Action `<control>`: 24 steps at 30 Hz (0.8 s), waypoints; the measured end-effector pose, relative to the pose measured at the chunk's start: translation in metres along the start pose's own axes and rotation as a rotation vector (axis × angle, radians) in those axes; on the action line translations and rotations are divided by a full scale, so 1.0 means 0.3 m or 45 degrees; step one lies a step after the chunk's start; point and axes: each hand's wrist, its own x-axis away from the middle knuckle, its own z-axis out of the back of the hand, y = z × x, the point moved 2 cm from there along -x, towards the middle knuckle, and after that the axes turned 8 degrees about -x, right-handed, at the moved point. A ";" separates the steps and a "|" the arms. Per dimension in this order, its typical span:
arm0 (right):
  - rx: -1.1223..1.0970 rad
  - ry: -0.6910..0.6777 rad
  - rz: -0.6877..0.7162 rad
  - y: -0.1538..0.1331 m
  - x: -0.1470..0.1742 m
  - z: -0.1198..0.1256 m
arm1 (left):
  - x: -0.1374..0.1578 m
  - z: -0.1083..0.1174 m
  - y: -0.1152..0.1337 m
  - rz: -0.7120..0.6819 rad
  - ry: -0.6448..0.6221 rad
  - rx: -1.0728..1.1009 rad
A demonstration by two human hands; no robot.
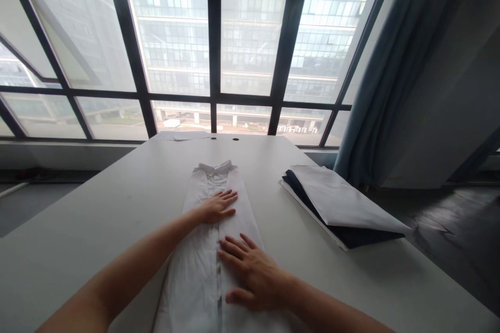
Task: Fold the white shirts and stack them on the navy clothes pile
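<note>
A white button-up shirt (195, 270) lies folded into a long narrow strip down the middle of the white table (97, 218), collar at the far end. My left hand (216, 206) rests flat on the shirt's upper part, just below the collar, fingers together and pointing right. My right hand (250, 270) lies palm down on the shirt's middle, fingers spread, pointing toward the button line. Neither hand grips the cloth.
A stack of folded garments (339, 203), white on top of dark navy, sits at the table's right side near its edge. Large windows (250, 47) stand beyond the far edge. A blue curtain (390, 73) hangs at the right. Two small holes (224, 139) mark the table's far end.
</note>
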 end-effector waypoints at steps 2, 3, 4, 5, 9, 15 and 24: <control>0.024 -0.059 0.040 -0.003 0.055 -0.011 | -0.017 0.011 -0.019 -0.021 -0.027 0.011; 0.038 -0.085 0.075 -0.005 0.075 -0.024 | -0.028 0.015 -0.031 -0.030 -0.045 0.013; 0.055 -0.104 0.108 -0.005 0.089 -0.041 | -0.040 0.017 -0.043 -0.038 -0.061 0.014; 0.075 -0.118 0.139 -0.006 0.098 -0.060 | -0.053 0.019 -0.054 -0.044 -0.074 0.014; 0.130 -0.118 0.259 -0.021 0.104 -0.110 | -0.103 0.029 -0.074 -0.057 -0.094 -0.002; -0.016 0.096 0.106 0.020 0.115 0.006 | -0.017 0.088 -0.047 0.079 0.088 -0.040; 0.144 0.500 -0.412 0.392 0.059 0.143 | 0.486 0.092 -0.119 0.218 0.171 0.155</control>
